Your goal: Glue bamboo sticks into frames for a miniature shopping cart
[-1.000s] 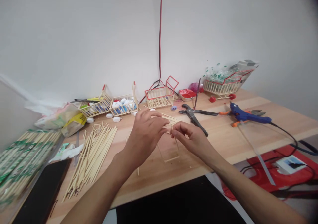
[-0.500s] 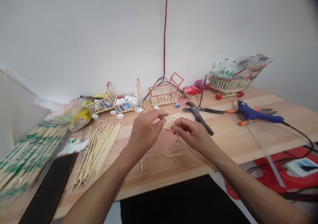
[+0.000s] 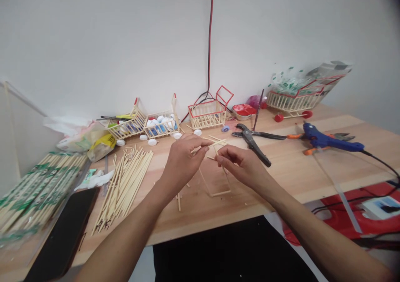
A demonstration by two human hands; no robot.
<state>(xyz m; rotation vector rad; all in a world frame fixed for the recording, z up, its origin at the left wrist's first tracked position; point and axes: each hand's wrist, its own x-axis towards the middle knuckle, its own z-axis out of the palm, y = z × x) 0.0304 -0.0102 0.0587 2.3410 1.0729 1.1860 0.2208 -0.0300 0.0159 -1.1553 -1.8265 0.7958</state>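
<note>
My left hand (image 3: 186, 152) pinches a thin wooden stick (image 3: 220, 142) between thumb and fingers; the stick lies crosswise and points right. Close beside it, my right hand (image 3: 239, 162) has its thumb and fingertips closed on the upper right of a rectangular stick frame (image 3: 221, 193). The frame's lower end shows below the hands, over the table. Where the loose stick meets the frame's top, fingers partly cover it, so I cannot tell if they touch. More cut sticks lie just behind the hands, and a short stick (image 3: 179, 202) lies left of the frame.
Left: a pile of loose sticks (image 3: 126, 186), a dark phone (image 3: 64, 232) and wrapped chopsticks (image 3: 40, 190). Along the wall stand small stick carts (image 3: 206, 117) and a red paint dish (image 3: 243, 111). Right: black-handled cutters (image 3: 253, 142), a blue glue gun (image 3: 333, 141) with its cord, and a larger cart (image 3: 290, 103).
The view has shifted slightly, so the table items sit a little differently in the picture. Both hands keep their hold on the stick and the frame, nearly unmoved.
</note>
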